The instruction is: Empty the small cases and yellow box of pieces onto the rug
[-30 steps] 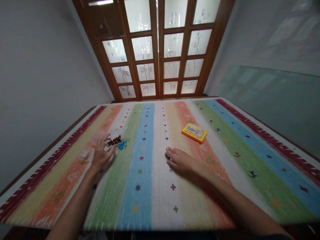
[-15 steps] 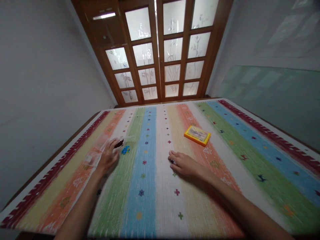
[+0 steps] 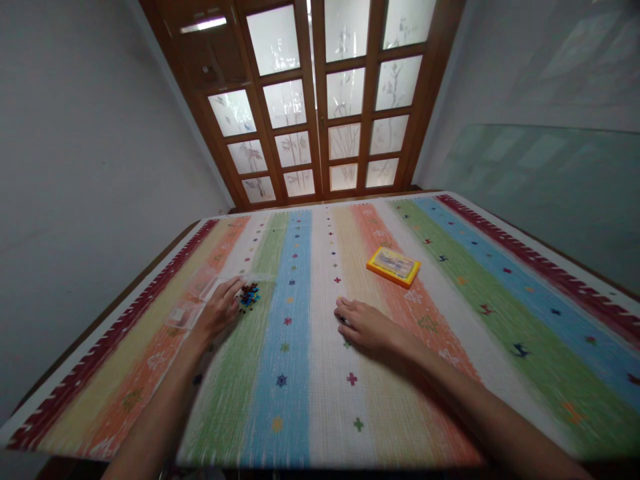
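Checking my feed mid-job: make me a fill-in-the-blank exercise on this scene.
Of the left hand and right hand, the ____ is nearer the small dark-brown and blue pieces.
They lie on a ____ stripe of the multicoloured tablecloth.
The flat, rectangular, orange-sided box has a ____ top rim.
Missing words: left; green; yellow.

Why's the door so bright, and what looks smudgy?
Head view: light seems to come through the door panes, while the walls look dim; head view: a soft shadow lies below the right arm; head view: the small pieces by the left hand look too smeary to count.
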The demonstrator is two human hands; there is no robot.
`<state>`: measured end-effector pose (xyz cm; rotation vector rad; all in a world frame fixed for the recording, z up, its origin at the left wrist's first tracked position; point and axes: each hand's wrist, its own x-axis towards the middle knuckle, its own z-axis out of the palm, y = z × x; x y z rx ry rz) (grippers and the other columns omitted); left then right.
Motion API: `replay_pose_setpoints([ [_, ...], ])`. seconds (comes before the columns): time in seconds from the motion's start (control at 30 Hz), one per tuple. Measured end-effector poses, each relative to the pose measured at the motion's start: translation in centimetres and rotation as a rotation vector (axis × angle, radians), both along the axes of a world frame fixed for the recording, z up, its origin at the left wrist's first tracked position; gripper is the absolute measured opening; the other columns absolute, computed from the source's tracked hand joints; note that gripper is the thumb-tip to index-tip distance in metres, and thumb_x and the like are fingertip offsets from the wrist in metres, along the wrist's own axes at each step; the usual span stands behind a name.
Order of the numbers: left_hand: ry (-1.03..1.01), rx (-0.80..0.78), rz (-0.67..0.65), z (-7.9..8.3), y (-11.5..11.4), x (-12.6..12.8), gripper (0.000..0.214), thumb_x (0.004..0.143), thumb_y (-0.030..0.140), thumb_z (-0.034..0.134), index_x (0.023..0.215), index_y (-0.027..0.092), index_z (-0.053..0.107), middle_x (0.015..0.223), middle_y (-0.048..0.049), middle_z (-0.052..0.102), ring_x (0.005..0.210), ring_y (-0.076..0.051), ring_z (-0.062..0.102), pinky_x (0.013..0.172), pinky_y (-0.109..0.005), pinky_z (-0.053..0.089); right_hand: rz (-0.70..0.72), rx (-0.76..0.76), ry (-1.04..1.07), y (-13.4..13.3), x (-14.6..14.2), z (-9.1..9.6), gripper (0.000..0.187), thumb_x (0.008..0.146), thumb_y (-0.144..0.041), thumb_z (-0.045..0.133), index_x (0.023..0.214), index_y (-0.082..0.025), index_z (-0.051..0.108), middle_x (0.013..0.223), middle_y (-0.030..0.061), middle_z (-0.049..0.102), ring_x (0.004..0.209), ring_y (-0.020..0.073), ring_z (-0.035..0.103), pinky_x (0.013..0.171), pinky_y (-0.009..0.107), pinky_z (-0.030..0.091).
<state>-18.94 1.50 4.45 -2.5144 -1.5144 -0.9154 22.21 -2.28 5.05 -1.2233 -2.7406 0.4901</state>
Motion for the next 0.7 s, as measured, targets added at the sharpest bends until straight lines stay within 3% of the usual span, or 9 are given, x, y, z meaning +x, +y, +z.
replay_pose_setpoints([
  [0.33,0.070,-0.046,-0.053,1.6,-0.3,-0.5,0.040,0.085,0.023,0.048,0.121,0.028,0.064,0.127,-0.0085,0.067,0.123,-0.027,0.060,0.111,-0.049,0.047,-0.004,0.001,0.073,0.0,0.1,-0.4,0.030,0.094,-0.023,0.048,0.114,-0.011,0.065,0.136,0.0244,0.059,0.130,0.0336,0.054,0.107,0.050,0.040],
  [0.5,-0.038,0.065,0.060,3.6,-0.1,-1.0,0.038,0.085,0.031,0.057,0.122,0.026,0.061,0.126,-0.0097,0.065,0.123,-0.030,0.060,0.111,-0.052,0.045,-0.005,0.014,0.073,0.2,0.1,-0.9,0.029,0.094,-0.023,0.048,0.115,-0.013,0.065,0.139,0.0226,0.058,0.131,0.0320,0.053,0.108,0.048,0.040],
  [0.7,-0.210,0.091,0.202,5.0,2.1,-1.0,0.060,0.080,0.043,0.070,0.132,0.019,0.053,0.126,-0.0122,0.061,0.104,-0.027,0.068,0.097,-0.048,0.056,-0.007,0.001,0.059,0.1,0.2,-0.8,0.033,0.094,-0.023,0.048,0.119,-0.010,0.065,0.142,0.0255,0.054,0.136,0.0337,0.049,0.110,0.050,0.038],
])
